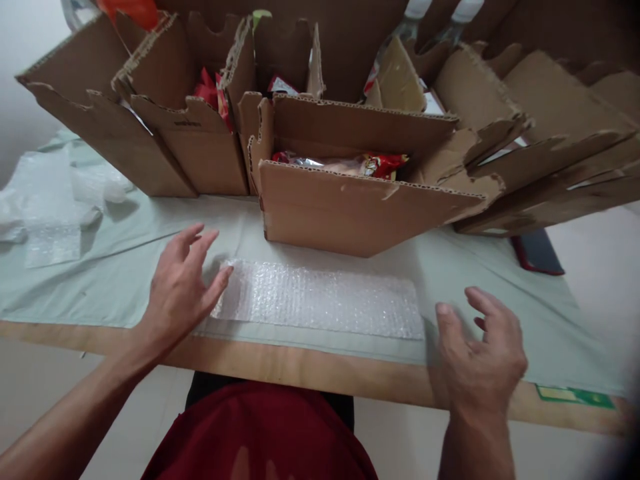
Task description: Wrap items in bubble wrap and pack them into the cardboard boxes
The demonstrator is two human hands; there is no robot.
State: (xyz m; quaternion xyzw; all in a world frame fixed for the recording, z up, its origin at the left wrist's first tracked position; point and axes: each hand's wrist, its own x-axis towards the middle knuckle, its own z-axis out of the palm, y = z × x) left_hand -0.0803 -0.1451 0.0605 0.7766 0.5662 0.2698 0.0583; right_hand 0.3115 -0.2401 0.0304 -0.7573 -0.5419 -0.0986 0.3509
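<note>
A long strip of clear bubble wrap (320,297) lies flat on the pale green cloth (125,287), near the front edge of the table. At its left end hovers my left hand (185,277), fingers apart, the thumb over or just touching the corner; I cannot tell which. Beyond the strip's right end, my right hand (483,340) is raised a little above the cloth with thumb and fingers apart. Neither hand holds anything.
Behind the strip stands a low cardboard box (340,207) with red packets (385,165) inside. Taller cardboard compartments (210,150) line the back, some holding bottles (457,23). More bubble wrap (50,207) lies at left. A dark flat object (539,252) is at right.
</note>
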